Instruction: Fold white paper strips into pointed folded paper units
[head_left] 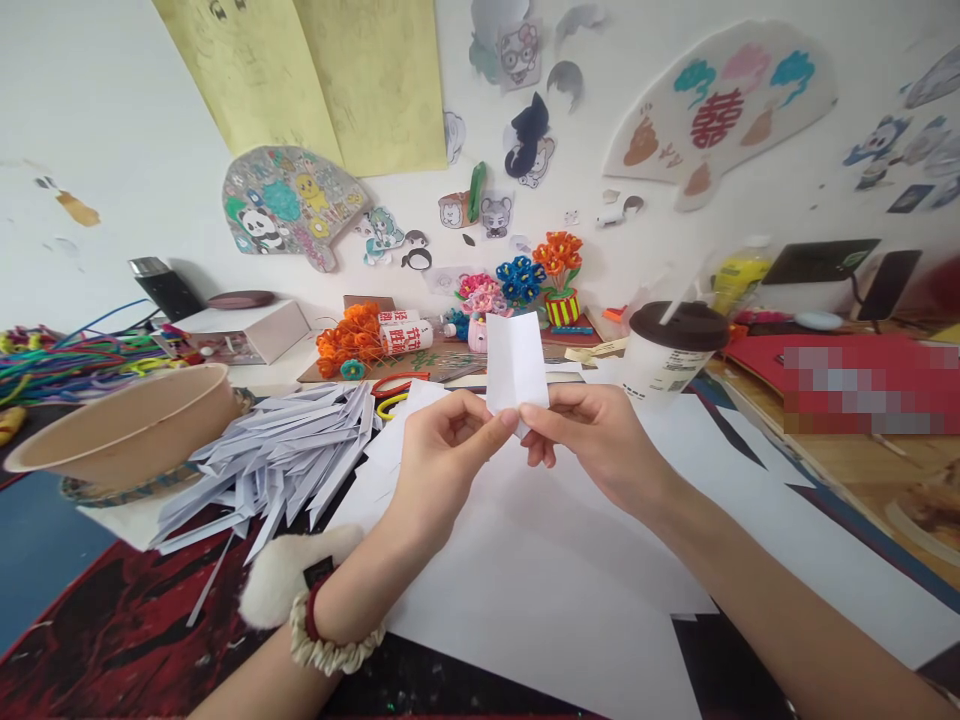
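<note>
A small piece of white paper [517, 360] with a crease down its middle stands upright between my two hands. My left hand [454, 440] pinches its lower left corner between thumb and fingers. At the lower right edge, my right hand [589, 430] grips the same piece, its thumb close to the left thumb. Large white paper sheets [540, 580] lie spread on the table beneath both hands. To the left is a heap of folded white paper strips [285, 460]. A white fluffy object [281, 580] sits by my left wrist, partly hidden by the forearm.
A beige bowl [127, 425] stands at the left. A lidded paper cup [667, 350] with a straw is at the right, near a red folder [765, 370]. Orange craft flowers [352, 340] and a striped flower pot [562, 307] line the back by the wall.
</note>
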